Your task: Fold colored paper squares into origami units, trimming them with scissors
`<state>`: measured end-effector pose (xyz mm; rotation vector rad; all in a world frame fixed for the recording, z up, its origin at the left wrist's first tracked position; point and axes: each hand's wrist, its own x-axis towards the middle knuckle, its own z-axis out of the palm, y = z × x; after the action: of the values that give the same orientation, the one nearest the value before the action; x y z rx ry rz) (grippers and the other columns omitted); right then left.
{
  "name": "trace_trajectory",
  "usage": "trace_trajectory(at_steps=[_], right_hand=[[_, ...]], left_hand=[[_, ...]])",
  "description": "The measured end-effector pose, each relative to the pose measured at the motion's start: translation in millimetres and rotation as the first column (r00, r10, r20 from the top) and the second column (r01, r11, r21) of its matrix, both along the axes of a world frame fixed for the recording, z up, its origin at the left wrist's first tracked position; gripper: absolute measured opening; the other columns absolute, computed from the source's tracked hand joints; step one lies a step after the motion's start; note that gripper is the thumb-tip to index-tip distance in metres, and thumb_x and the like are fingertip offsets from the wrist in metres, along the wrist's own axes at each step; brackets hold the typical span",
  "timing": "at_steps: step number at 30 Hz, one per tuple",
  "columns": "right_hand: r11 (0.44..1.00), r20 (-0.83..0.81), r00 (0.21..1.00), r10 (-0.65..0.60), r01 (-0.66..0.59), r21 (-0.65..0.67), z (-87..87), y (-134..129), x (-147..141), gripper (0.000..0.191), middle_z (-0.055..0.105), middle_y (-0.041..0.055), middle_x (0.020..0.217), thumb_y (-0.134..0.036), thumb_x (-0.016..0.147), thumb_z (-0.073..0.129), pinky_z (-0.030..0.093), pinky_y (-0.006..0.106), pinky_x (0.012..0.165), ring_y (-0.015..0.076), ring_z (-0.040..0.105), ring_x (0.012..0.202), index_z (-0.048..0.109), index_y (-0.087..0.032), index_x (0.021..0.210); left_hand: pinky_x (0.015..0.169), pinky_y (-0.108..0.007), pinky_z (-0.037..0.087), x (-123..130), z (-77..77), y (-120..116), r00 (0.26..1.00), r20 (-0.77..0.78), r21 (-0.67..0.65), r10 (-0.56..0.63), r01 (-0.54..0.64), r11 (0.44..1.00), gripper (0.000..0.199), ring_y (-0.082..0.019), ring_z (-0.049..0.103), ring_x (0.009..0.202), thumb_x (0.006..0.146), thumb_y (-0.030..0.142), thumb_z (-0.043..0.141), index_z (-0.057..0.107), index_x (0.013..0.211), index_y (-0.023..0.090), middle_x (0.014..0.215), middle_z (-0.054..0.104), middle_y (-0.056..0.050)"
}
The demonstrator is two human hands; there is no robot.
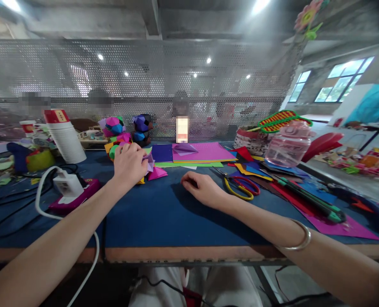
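My left hand (129, 164) reaches over a pile of folded paper pieces at the back left of the desk, its fingertips hidden behind the hand. Beside its thumb stands a lilac folded paper piece (149, 161). Just right of that lies a magenta folded paper piece (157, 172). My right hand (203, 187) rests on the blue desk top (163, 217), fingers curled in loosely with nothing visible in them. Close to its right are scissors (240, 187) with yellow and red handles. Behind the hands lies a stack of coloured paper sheets (208, 152), with a purple folded piece (184, 149) on top.
Paper cups (66, 138) and a purple power strip (76, 196) with a white charger and cable stand left. Folded paper balls (141, 128) sit behind. A pink bottle (287, 145), a woven basket (248, 140) and a green-black cutter (311, 200) are right. A mesh screen (157, 81) closes the back.
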<state>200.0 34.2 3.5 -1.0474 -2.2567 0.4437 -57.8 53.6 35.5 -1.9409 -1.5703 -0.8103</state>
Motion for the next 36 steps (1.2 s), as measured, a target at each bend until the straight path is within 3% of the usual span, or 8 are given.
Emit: trace_trajectory(at_steps=[4, 8, 13, 18, 22, 26, 29, 36], right_hand=[[1.000, 0.019, 1.000, -0.002, 0.001, 0.013, 0.2, 1, 1, 0.013, 0.070, 0.0028, 0.081, -0.016, 0.091, 0.054, 0.040, 0.025, 0.065, 0.0143, 0.059, 0.069, 0.067, -0.017, 0.093], [0.999, 0.049, 0.999, -0.014, 0.012, 0.042, 0.9, -1, 0, 0.013, 0.072, 0.0033, 0.085, -0.013, 0.091, 0.055, 0.042, 0.025, 0.066, 0.0143, 0.062, 0.073, 0.067, -0.017, 0.095], [0.991, 0.125, 0.990, -0.066, 0.051, 0.120, 4.3, 5, 1, 0.010, 0.072, 0.0019, 0.088, -0.014, 0.095, 0.057, 0.050, 0.027, 0.071, 0.0141, 0.066, 0.078, 0.067, -0.015, 0.098], [0.955, 0.225, 0.948, -0.224, 0.167, 0.244, 26.3, 65, 5, 0.025, 0.066, 0.0071, 0.112, -0.033, 0.097, 0.061, 0.056, 0.041, 0.085, 0.0204, 0.066, 0.097, 0.063, -0.015, 0.114], [0.900, 0.288, 0.878, -0.381, 0.282, 0.331, 42.9, 123, 2, 0.031, 0.062, 0.0093, 0.123, -0.034, 0.097, 0.061, 0.055, 0.044, 0.089, 0.0231, 0.064, 0.105, 0.060, -0.016, 0.123], [0.820, 0.290, 0.797, -0.529, 0.392, 0.417, 41.3, 155, -12, 0.035, 0.059, 0.0104, 0.129, -0.034, 0.096, 0.061, 0.054, 0.047, 0.091, 0.0249, 0.062, 0.110, 0.058, -0.017, 0.127], [0.792, 0.300, 0.761, -0.575, 0.424, 0.439, 36.3, 165, -22, 0.037, 0.059, 0.0104, 0.130, -0.034, 0.096, 0.062, 0.054, 0.047, 0.091, 0.0253, 0.062, 0.110, 0.057, -0.017, 0.128], [0.857, 0.398, 0.800, -0.449, 0.259, 0.446, 39.8, 153, -12, 0.031, 0.061, 0.0097, 0.126, -0.034, 0.097, 0.061, 0.055, 0.045, 0.090, 0.0235, 0.063, 0.107, 0.060, -0.017, 0.124]], left_hand=[[0.100, -0.050, 0.045, -3, -4.1, 2, 0.998, -0.051, 0.000, 0.021, -0.021, 1.000, 0.024, -0.025, 0.059, 0.112, 0.095, 0.035, 0.062, 0.064, 0.109, 0.016, 0.119, 0.063, -0.008], [0.102, -0.052, 0.043, 6, -0.7, -4, 0.998, -0.041, 0.037, -0.039, 0.040, 0.999, 0.023, -0.027, 0.057, 0.114, 0.095, 0.031, 0.060, 0.063, 0.114, 0.017, 0.119, 0.062, -0.009], [0.098, -0.046, 0.041, 39, -12.1, -20, 0.941, -0.087, -0.002, -0.328, 0.329, 0.944, 0.021, -0.029, 0.056, 0.108, 0.094, 0.014, 0.049, 0.064, 0.109, 0.016, 0.110, 0.064, -0.011], [0.095, -0.041, 0.043, 72, -28.1, -32, 0.817, -0.113, -0.140, -0.565, 0.550, 0.823, 0.015, -0.026, 0.057, 0.104, 0.093, 0.015, 0.052, 0.066, 0.099, 0.016, 0.108, 0.065, -0.009], [0.090, -0.040, 0.045, 70, -28.6, -32, 0.788, -0.046, -0.177, -0.614, 0.598, 0.782, 0.017, -0.025, 0.059, 0.099, 0.094, 0.012, 0.048, 0.065, 0.092, 0.016, 0.102, 0.066, -0.009], [0.086, -0.039, 0.047, 59, -26.6, -29, 0.779, 0.008, -0.191, -0.627, 0.617, 0.763, 0.018, -0.024, 0.060, 0.095, 0.093, 0.010, 0.048, 0.064, 0.089, 0.017, 0.098, 0.066, -0.008], [0.086, -0.039, 0.047, 55, -24.9, -28, 0.777, 0.033, -0.187, -0.628, 0.622, 0.760, 0.018, -0.024, 0.060, 0.095, 0.093, 0.010, 0.048, 0.064, 0.089, 0.017, 0.097, 0.066, -0.008], [0.086, -0.040, 0.046, 54, -23.1, -26, 0.769, 0.074, -0.186, -0.635, 0.636, 0.749, 0.017, -0.024, 0.059, 0.094, 0.092, 0.009, 0.050, 0.066, 0.089, 0.015, 0.096, 0.065, -0.009]])
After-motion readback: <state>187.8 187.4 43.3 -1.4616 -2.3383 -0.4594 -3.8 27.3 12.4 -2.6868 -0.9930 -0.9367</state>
